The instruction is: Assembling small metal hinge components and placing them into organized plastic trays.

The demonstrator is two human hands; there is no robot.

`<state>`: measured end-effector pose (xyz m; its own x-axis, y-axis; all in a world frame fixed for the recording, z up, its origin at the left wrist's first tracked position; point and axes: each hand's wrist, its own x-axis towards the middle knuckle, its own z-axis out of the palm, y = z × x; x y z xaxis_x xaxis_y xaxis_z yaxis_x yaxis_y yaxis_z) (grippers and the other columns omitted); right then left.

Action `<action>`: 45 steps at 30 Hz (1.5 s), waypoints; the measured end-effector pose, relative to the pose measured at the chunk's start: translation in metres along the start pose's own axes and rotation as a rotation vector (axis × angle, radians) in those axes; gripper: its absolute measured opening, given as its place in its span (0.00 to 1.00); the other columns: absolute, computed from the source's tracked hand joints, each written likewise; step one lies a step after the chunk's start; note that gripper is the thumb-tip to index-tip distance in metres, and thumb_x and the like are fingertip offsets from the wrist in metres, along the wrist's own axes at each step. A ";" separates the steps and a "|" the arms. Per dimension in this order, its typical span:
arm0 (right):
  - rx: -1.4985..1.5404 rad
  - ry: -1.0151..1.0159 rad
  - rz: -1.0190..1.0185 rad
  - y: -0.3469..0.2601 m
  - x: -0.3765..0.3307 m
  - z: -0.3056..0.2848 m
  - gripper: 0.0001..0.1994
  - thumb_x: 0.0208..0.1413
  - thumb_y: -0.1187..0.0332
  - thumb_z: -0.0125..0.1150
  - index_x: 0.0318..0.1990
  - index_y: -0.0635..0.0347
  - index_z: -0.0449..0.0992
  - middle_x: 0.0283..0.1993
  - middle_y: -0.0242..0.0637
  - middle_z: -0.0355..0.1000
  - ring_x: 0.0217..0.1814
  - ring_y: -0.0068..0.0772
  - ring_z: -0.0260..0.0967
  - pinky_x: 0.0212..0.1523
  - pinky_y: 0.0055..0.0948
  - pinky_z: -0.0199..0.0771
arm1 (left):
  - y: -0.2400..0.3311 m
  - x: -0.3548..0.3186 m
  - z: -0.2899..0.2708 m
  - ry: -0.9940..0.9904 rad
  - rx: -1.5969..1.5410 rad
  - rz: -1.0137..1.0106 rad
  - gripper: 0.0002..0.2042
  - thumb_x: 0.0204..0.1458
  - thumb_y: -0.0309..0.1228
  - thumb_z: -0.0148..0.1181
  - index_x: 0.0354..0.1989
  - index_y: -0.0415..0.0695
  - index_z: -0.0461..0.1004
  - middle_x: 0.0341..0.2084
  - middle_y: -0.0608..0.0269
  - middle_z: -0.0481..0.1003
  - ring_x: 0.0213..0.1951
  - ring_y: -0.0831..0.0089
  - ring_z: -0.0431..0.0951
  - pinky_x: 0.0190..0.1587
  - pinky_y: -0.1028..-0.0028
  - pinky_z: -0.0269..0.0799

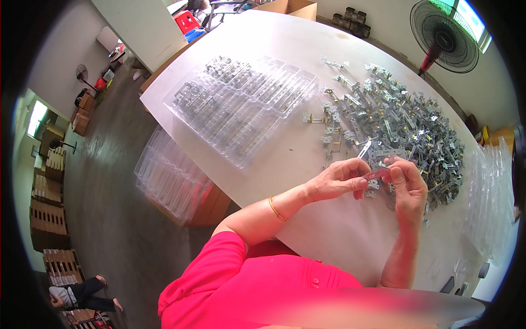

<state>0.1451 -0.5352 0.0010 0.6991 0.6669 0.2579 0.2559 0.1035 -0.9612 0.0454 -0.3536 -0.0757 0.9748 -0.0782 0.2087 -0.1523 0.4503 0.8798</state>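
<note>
Both my hands meet above the near edge of a big heap of small metal brackets (405, 126) on the white table. Between thumb and fingers my left hand (344, 180) pinches a flat slotted metal bracket (377, 174). My right hand (408, 189) closes on the other end of that bracket, its fingertips partly hiding it. A second shiny metal strip (364, 149) sticks up just beyond my left fingers; whether it is held I cannot tell. Left of the heap lie two clear plastic trays (241, 159) with long compartments, many filled with metal brackets.
The white table (307, 219) spans the middle. Stacked clear trays (170, 175) stand on a carton below its left edge, and more clear trays (490, 197) lean at the right. A black fan (444, 35) stands beyond the far right edge. Someone sits (76, 296) at lower left.
</note>
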 end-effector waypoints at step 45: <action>-0.345 -0.417 -0.344 0.081 -0.037 0.097 0.05 0.53 0.75 0.66 0.35 0.58 0.76 0.33 0.39 0.76 0.33 0.44 0.75 0.32 0.36 0.75 | 0.190 -0.160 -0.159 1.221 1.609 -0.377 0.10 0.52 0.31 0.67 0.36 0.36 0.81 0.32 0.47 0.79 0.37 0.57 0.81 0.43 0.62 0.75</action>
<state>0.0756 -0.4797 -0.0957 0.2377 0.8761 0.4195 0.6680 0.1661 -0.7254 -0.1134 -0.1139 -0.0099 0.4633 0.8550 0.2330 0.7283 -0.5171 0.4496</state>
